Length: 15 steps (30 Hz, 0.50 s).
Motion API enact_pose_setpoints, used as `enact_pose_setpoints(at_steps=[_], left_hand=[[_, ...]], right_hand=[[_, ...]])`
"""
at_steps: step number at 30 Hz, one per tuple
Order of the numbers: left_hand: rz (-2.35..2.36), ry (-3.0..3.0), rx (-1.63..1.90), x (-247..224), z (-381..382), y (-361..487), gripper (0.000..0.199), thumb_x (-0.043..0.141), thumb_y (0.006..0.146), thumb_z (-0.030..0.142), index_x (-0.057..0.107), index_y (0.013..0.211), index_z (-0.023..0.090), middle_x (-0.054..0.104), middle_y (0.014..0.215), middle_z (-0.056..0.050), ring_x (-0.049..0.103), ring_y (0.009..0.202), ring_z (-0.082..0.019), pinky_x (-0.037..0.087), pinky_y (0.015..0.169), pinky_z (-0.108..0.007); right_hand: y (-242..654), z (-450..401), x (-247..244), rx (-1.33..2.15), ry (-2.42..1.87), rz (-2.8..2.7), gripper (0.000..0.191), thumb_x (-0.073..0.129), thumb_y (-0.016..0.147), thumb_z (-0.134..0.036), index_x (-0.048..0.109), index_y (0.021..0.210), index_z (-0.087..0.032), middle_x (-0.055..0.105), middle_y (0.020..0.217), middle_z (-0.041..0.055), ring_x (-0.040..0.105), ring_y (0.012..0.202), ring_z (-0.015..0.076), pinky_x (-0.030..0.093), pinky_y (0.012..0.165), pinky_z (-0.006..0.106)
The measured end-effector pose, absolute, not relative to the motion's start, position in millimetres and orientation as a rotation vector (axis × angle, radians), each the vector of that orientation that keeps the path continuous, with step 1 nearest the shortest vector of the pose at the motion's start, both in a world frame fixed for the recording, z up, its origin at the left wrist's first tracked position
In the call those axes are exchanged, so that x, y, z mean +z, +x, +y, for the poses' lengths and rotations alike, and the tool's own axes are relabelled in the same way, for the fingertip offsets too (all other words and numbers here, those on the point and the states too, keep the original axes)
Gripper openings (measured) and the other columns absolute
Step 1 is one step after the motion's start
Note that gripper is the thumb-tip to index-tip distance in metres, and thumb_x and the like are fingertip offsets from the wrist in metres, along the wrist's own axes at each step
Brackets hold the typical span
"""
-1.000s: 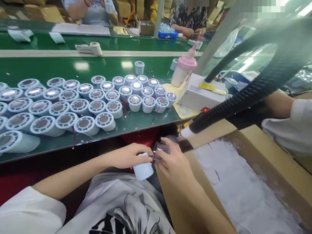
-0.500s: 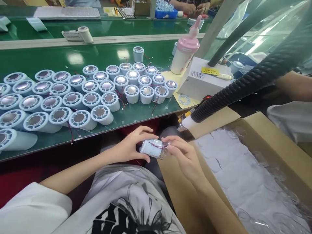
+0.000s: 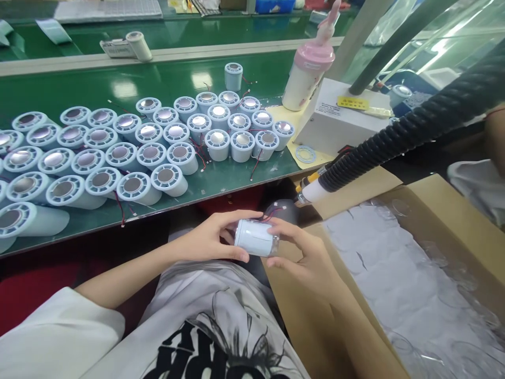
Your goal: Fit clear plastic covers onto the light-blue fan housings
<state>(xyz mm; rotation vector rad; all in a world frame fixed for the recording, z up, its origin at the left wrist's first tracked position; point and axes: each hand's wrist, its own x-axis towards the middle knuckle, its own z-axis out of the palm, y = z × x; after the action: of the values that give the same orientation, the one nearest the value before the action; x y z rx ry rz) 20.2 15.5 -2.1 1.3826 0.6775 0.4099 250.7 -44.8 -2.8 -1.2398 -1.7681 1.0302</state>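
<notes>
Between my two hands, above my lap, lies a light blue cylinder [image 3: 254, 238] on its side, with a clear plastic piece [image 3: 275, 245] around its right end. My left hand [image 3: 215, 237] wraps its left end, thumb below and fingers above. At the right end, my right hand [image 3: 302, 250] grips with fingers on top and thumb underneath. Thin red and black wires [image 3: 272, 212] with a small white connector stick up behind the cylinder. Several similar blue cylinders [image 3: 136, 187] with round metallic discs on top stand in rows on the green bench [image 3: 213, 184].
A black ribbed hose [image 3: 379, 142] with a white nozzle hangs just right of my hands. Beneath it, an open cardboard box [image 3: 453, 210] holds white paper [image 3: 379, 263] and clear plastic pieces. A pink-lidded bottle [image 3: 307, 73] stands beside a white machine [image 3: 335, 116]. Another person's arm [image 3: 495, 134] shows at right.
The cylinder has been turned, so the wires have gone from its front to behind its top. My right hand has shifted from the wires onto the cylinder's right end.
</notes>
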Motion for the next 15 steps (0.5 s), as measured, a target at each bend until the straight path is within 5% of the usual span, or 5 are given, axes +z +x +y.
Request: enact_pose_setpoints(at_steps=[15], left_hand=[[0.549, 1.686, 0.509, 1.9, 14.6, 15.1, 0.076, 0.079, 0.071, 0.024, 0.046, 0.139, 0.028, 0.05, 0.142, -0.011, 0.05, 0.129, -0.027, 0.045, 0.106, -0.038]], right_hand=[[248.7, -45.3, 5.6, 1.546, -1.219, -1.327, 0.043, 0.075, 0.076, -0.046, 0.058, 0.107, -0.023, 0.068, 0.096, 0.0044, 0.066, 0.085, 0.0191, 0.056, 0.073, 0.03]])
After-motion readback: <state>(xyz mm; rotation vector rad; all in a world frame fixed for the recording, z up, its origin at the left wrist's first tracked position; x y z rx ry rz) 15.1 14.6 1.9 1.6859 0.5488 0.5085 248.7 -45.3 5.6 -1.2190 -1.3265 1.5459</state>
